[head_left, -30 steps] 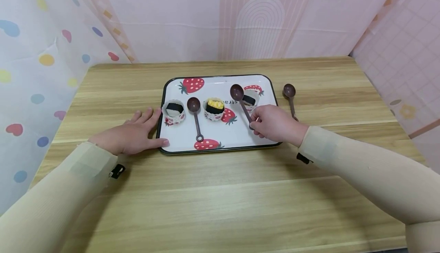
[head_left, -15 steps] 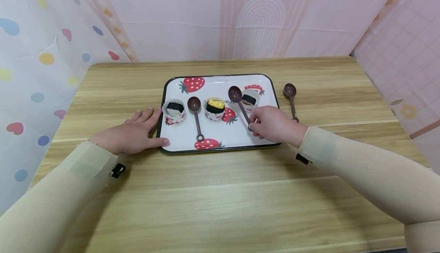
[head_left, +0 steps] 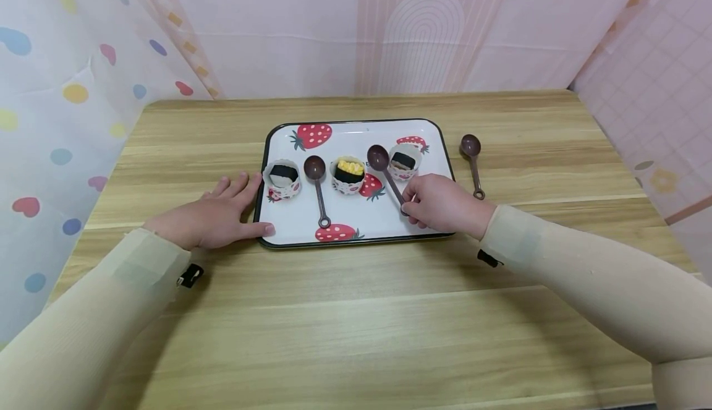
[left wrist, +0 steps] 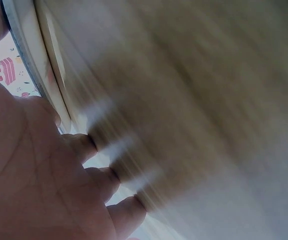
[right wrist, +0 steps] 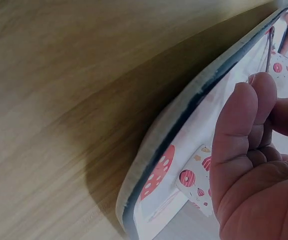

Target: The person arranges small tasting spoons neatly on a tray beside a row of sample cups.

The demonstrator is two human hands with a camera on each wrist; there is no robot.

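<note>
Your right hand pinched a glossy, round-bowled spoon; your left hand lay spread across the wood-grained surface and smooth tray.

Bright, even head view, soft shadows on the table; dimmer wrist views, the left blurry.

The left sleeve and right sleeve are plain beige and close-fitting. A faint grey-green patch marks each cuff; a small black tab juts from beneath.
</note>
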